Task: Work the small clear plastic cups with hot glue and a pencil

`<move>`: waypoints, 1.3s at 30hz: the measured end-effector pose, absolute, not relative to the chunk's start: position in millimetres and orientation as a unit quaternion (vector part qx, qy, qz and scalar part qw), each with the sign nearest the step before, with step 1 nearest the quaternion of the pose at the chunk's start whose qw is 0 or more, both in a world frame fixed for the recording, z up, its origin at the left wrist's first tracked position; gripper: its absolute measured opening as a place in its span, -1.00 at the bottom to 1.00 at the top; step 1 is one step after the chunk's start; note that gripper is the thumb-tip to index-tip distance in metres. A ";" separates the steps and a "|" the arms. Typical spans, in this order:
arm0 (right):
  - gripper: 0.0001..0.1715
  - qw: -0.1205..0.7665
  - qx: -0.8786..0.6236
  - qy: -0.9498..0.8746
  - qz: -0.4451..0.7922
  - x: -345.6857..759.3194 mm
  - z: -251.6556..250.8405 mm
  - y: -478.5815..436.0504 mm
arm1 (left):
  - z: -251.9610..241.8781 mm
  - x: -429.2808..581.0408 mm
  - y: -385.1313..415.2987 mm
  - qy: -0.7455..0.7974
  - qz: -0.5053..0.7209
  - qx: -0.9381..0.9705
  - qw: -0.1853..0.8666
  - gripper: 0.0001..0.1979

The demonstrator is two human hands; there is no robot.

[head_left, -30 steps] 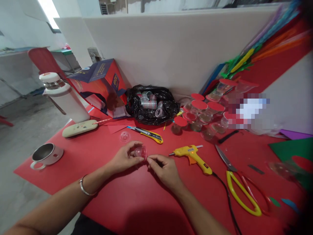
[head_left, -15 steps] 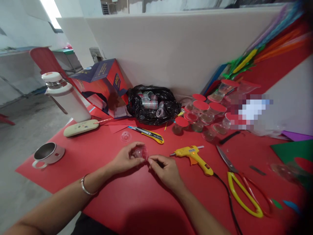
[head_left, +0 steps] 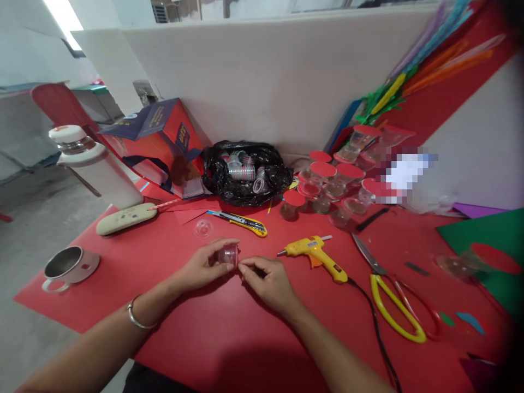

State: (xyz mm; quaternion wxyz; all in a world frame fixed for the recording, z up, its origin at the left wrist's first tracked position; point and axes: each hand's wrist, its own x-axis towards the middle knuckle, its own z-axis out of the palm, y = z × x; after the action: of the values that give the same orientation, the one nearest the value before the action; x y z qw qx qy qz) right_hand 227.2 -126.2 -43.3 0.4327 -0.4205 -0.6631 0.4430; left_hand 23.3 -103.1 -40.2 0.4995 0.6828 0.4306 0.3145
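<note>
My left hand [head_left: 203, 266] is closed around a small clear plastic cup [head_left: 228, 254], which lies tilted on its side with its mouth turned toward the right. At the near edge of that mouth, thumb and forefinger of my right hand [head_left: 268, 284] are pinched together. Whether they grip the rim or some tiny bit on it cannot be made out. Beyond the left hand, a clear plastic lid [head_left: 203, 229] lies on the red tabletop [head_left: 204, 338]. A yellow glue gun [head_left: 317, 254] rests to the right, its nozzle pointing toward my hands.
Behind the hands lie a yellow utility knife [head_left: 241, 221] and a black bag [head_left: 213, 174] of plastic cups. Cups topped with red discs [head_left: 323, 169] stand at the back right. Large scissors [head_left: 395, 305] lie at right; a mug [head_left: 76, 267], pencil case [head_left: 126, 218] and bottle [head_left: 98, 169] at left.
The view has shifted, so most things sit a little further left. The cup has turned slightly in my left hand, showing more of its side. Both hands keep nearly the same hold.
</note>
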 end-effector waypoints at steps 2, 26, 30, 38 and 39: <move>-0.75 0.433 -0.417 -0.664 0.445 227.5 -43.1 -126.2 | -40.5 24.3 -103.5 0.434 0.322 0.684 0.490 -0.50; -0.73 0.462 -0.431 -0.616 0.470 230.4 -45.4 -124.2 | -38.0 33.6 -110.6 0.439 0.360 0.762 0.312 -0.58; -0.71 0.459 -0.438 -0.586 0.504 232.0 -45.9 -120.6 | -39.0 34.4 -112.3 0.403 0.374 0.775 0.312 -0.65; -0.68 0.449 -0.441 -0.560 0.539 235.3 -49.3 -118.3 | -35.2 32.8 -110.9 0.374 0.388 0.802 0.258 -0.71; -0.67 0.448 -0.443 -0.559 0.539 235.6 -50.0 -118.3 | -35.8 32.6 -110.4 0.373 0.391 0.804 0.247 -0.71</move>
State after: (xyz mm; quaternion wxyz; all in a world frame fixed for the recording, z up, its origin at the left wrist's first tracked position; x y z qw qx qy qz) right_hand 235.6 -118.3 -50.0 0.4480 -0.4429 -0.5590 0.5392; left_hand 32.6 -110.4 -35.8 0.2467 0.8042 0.3730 0.3915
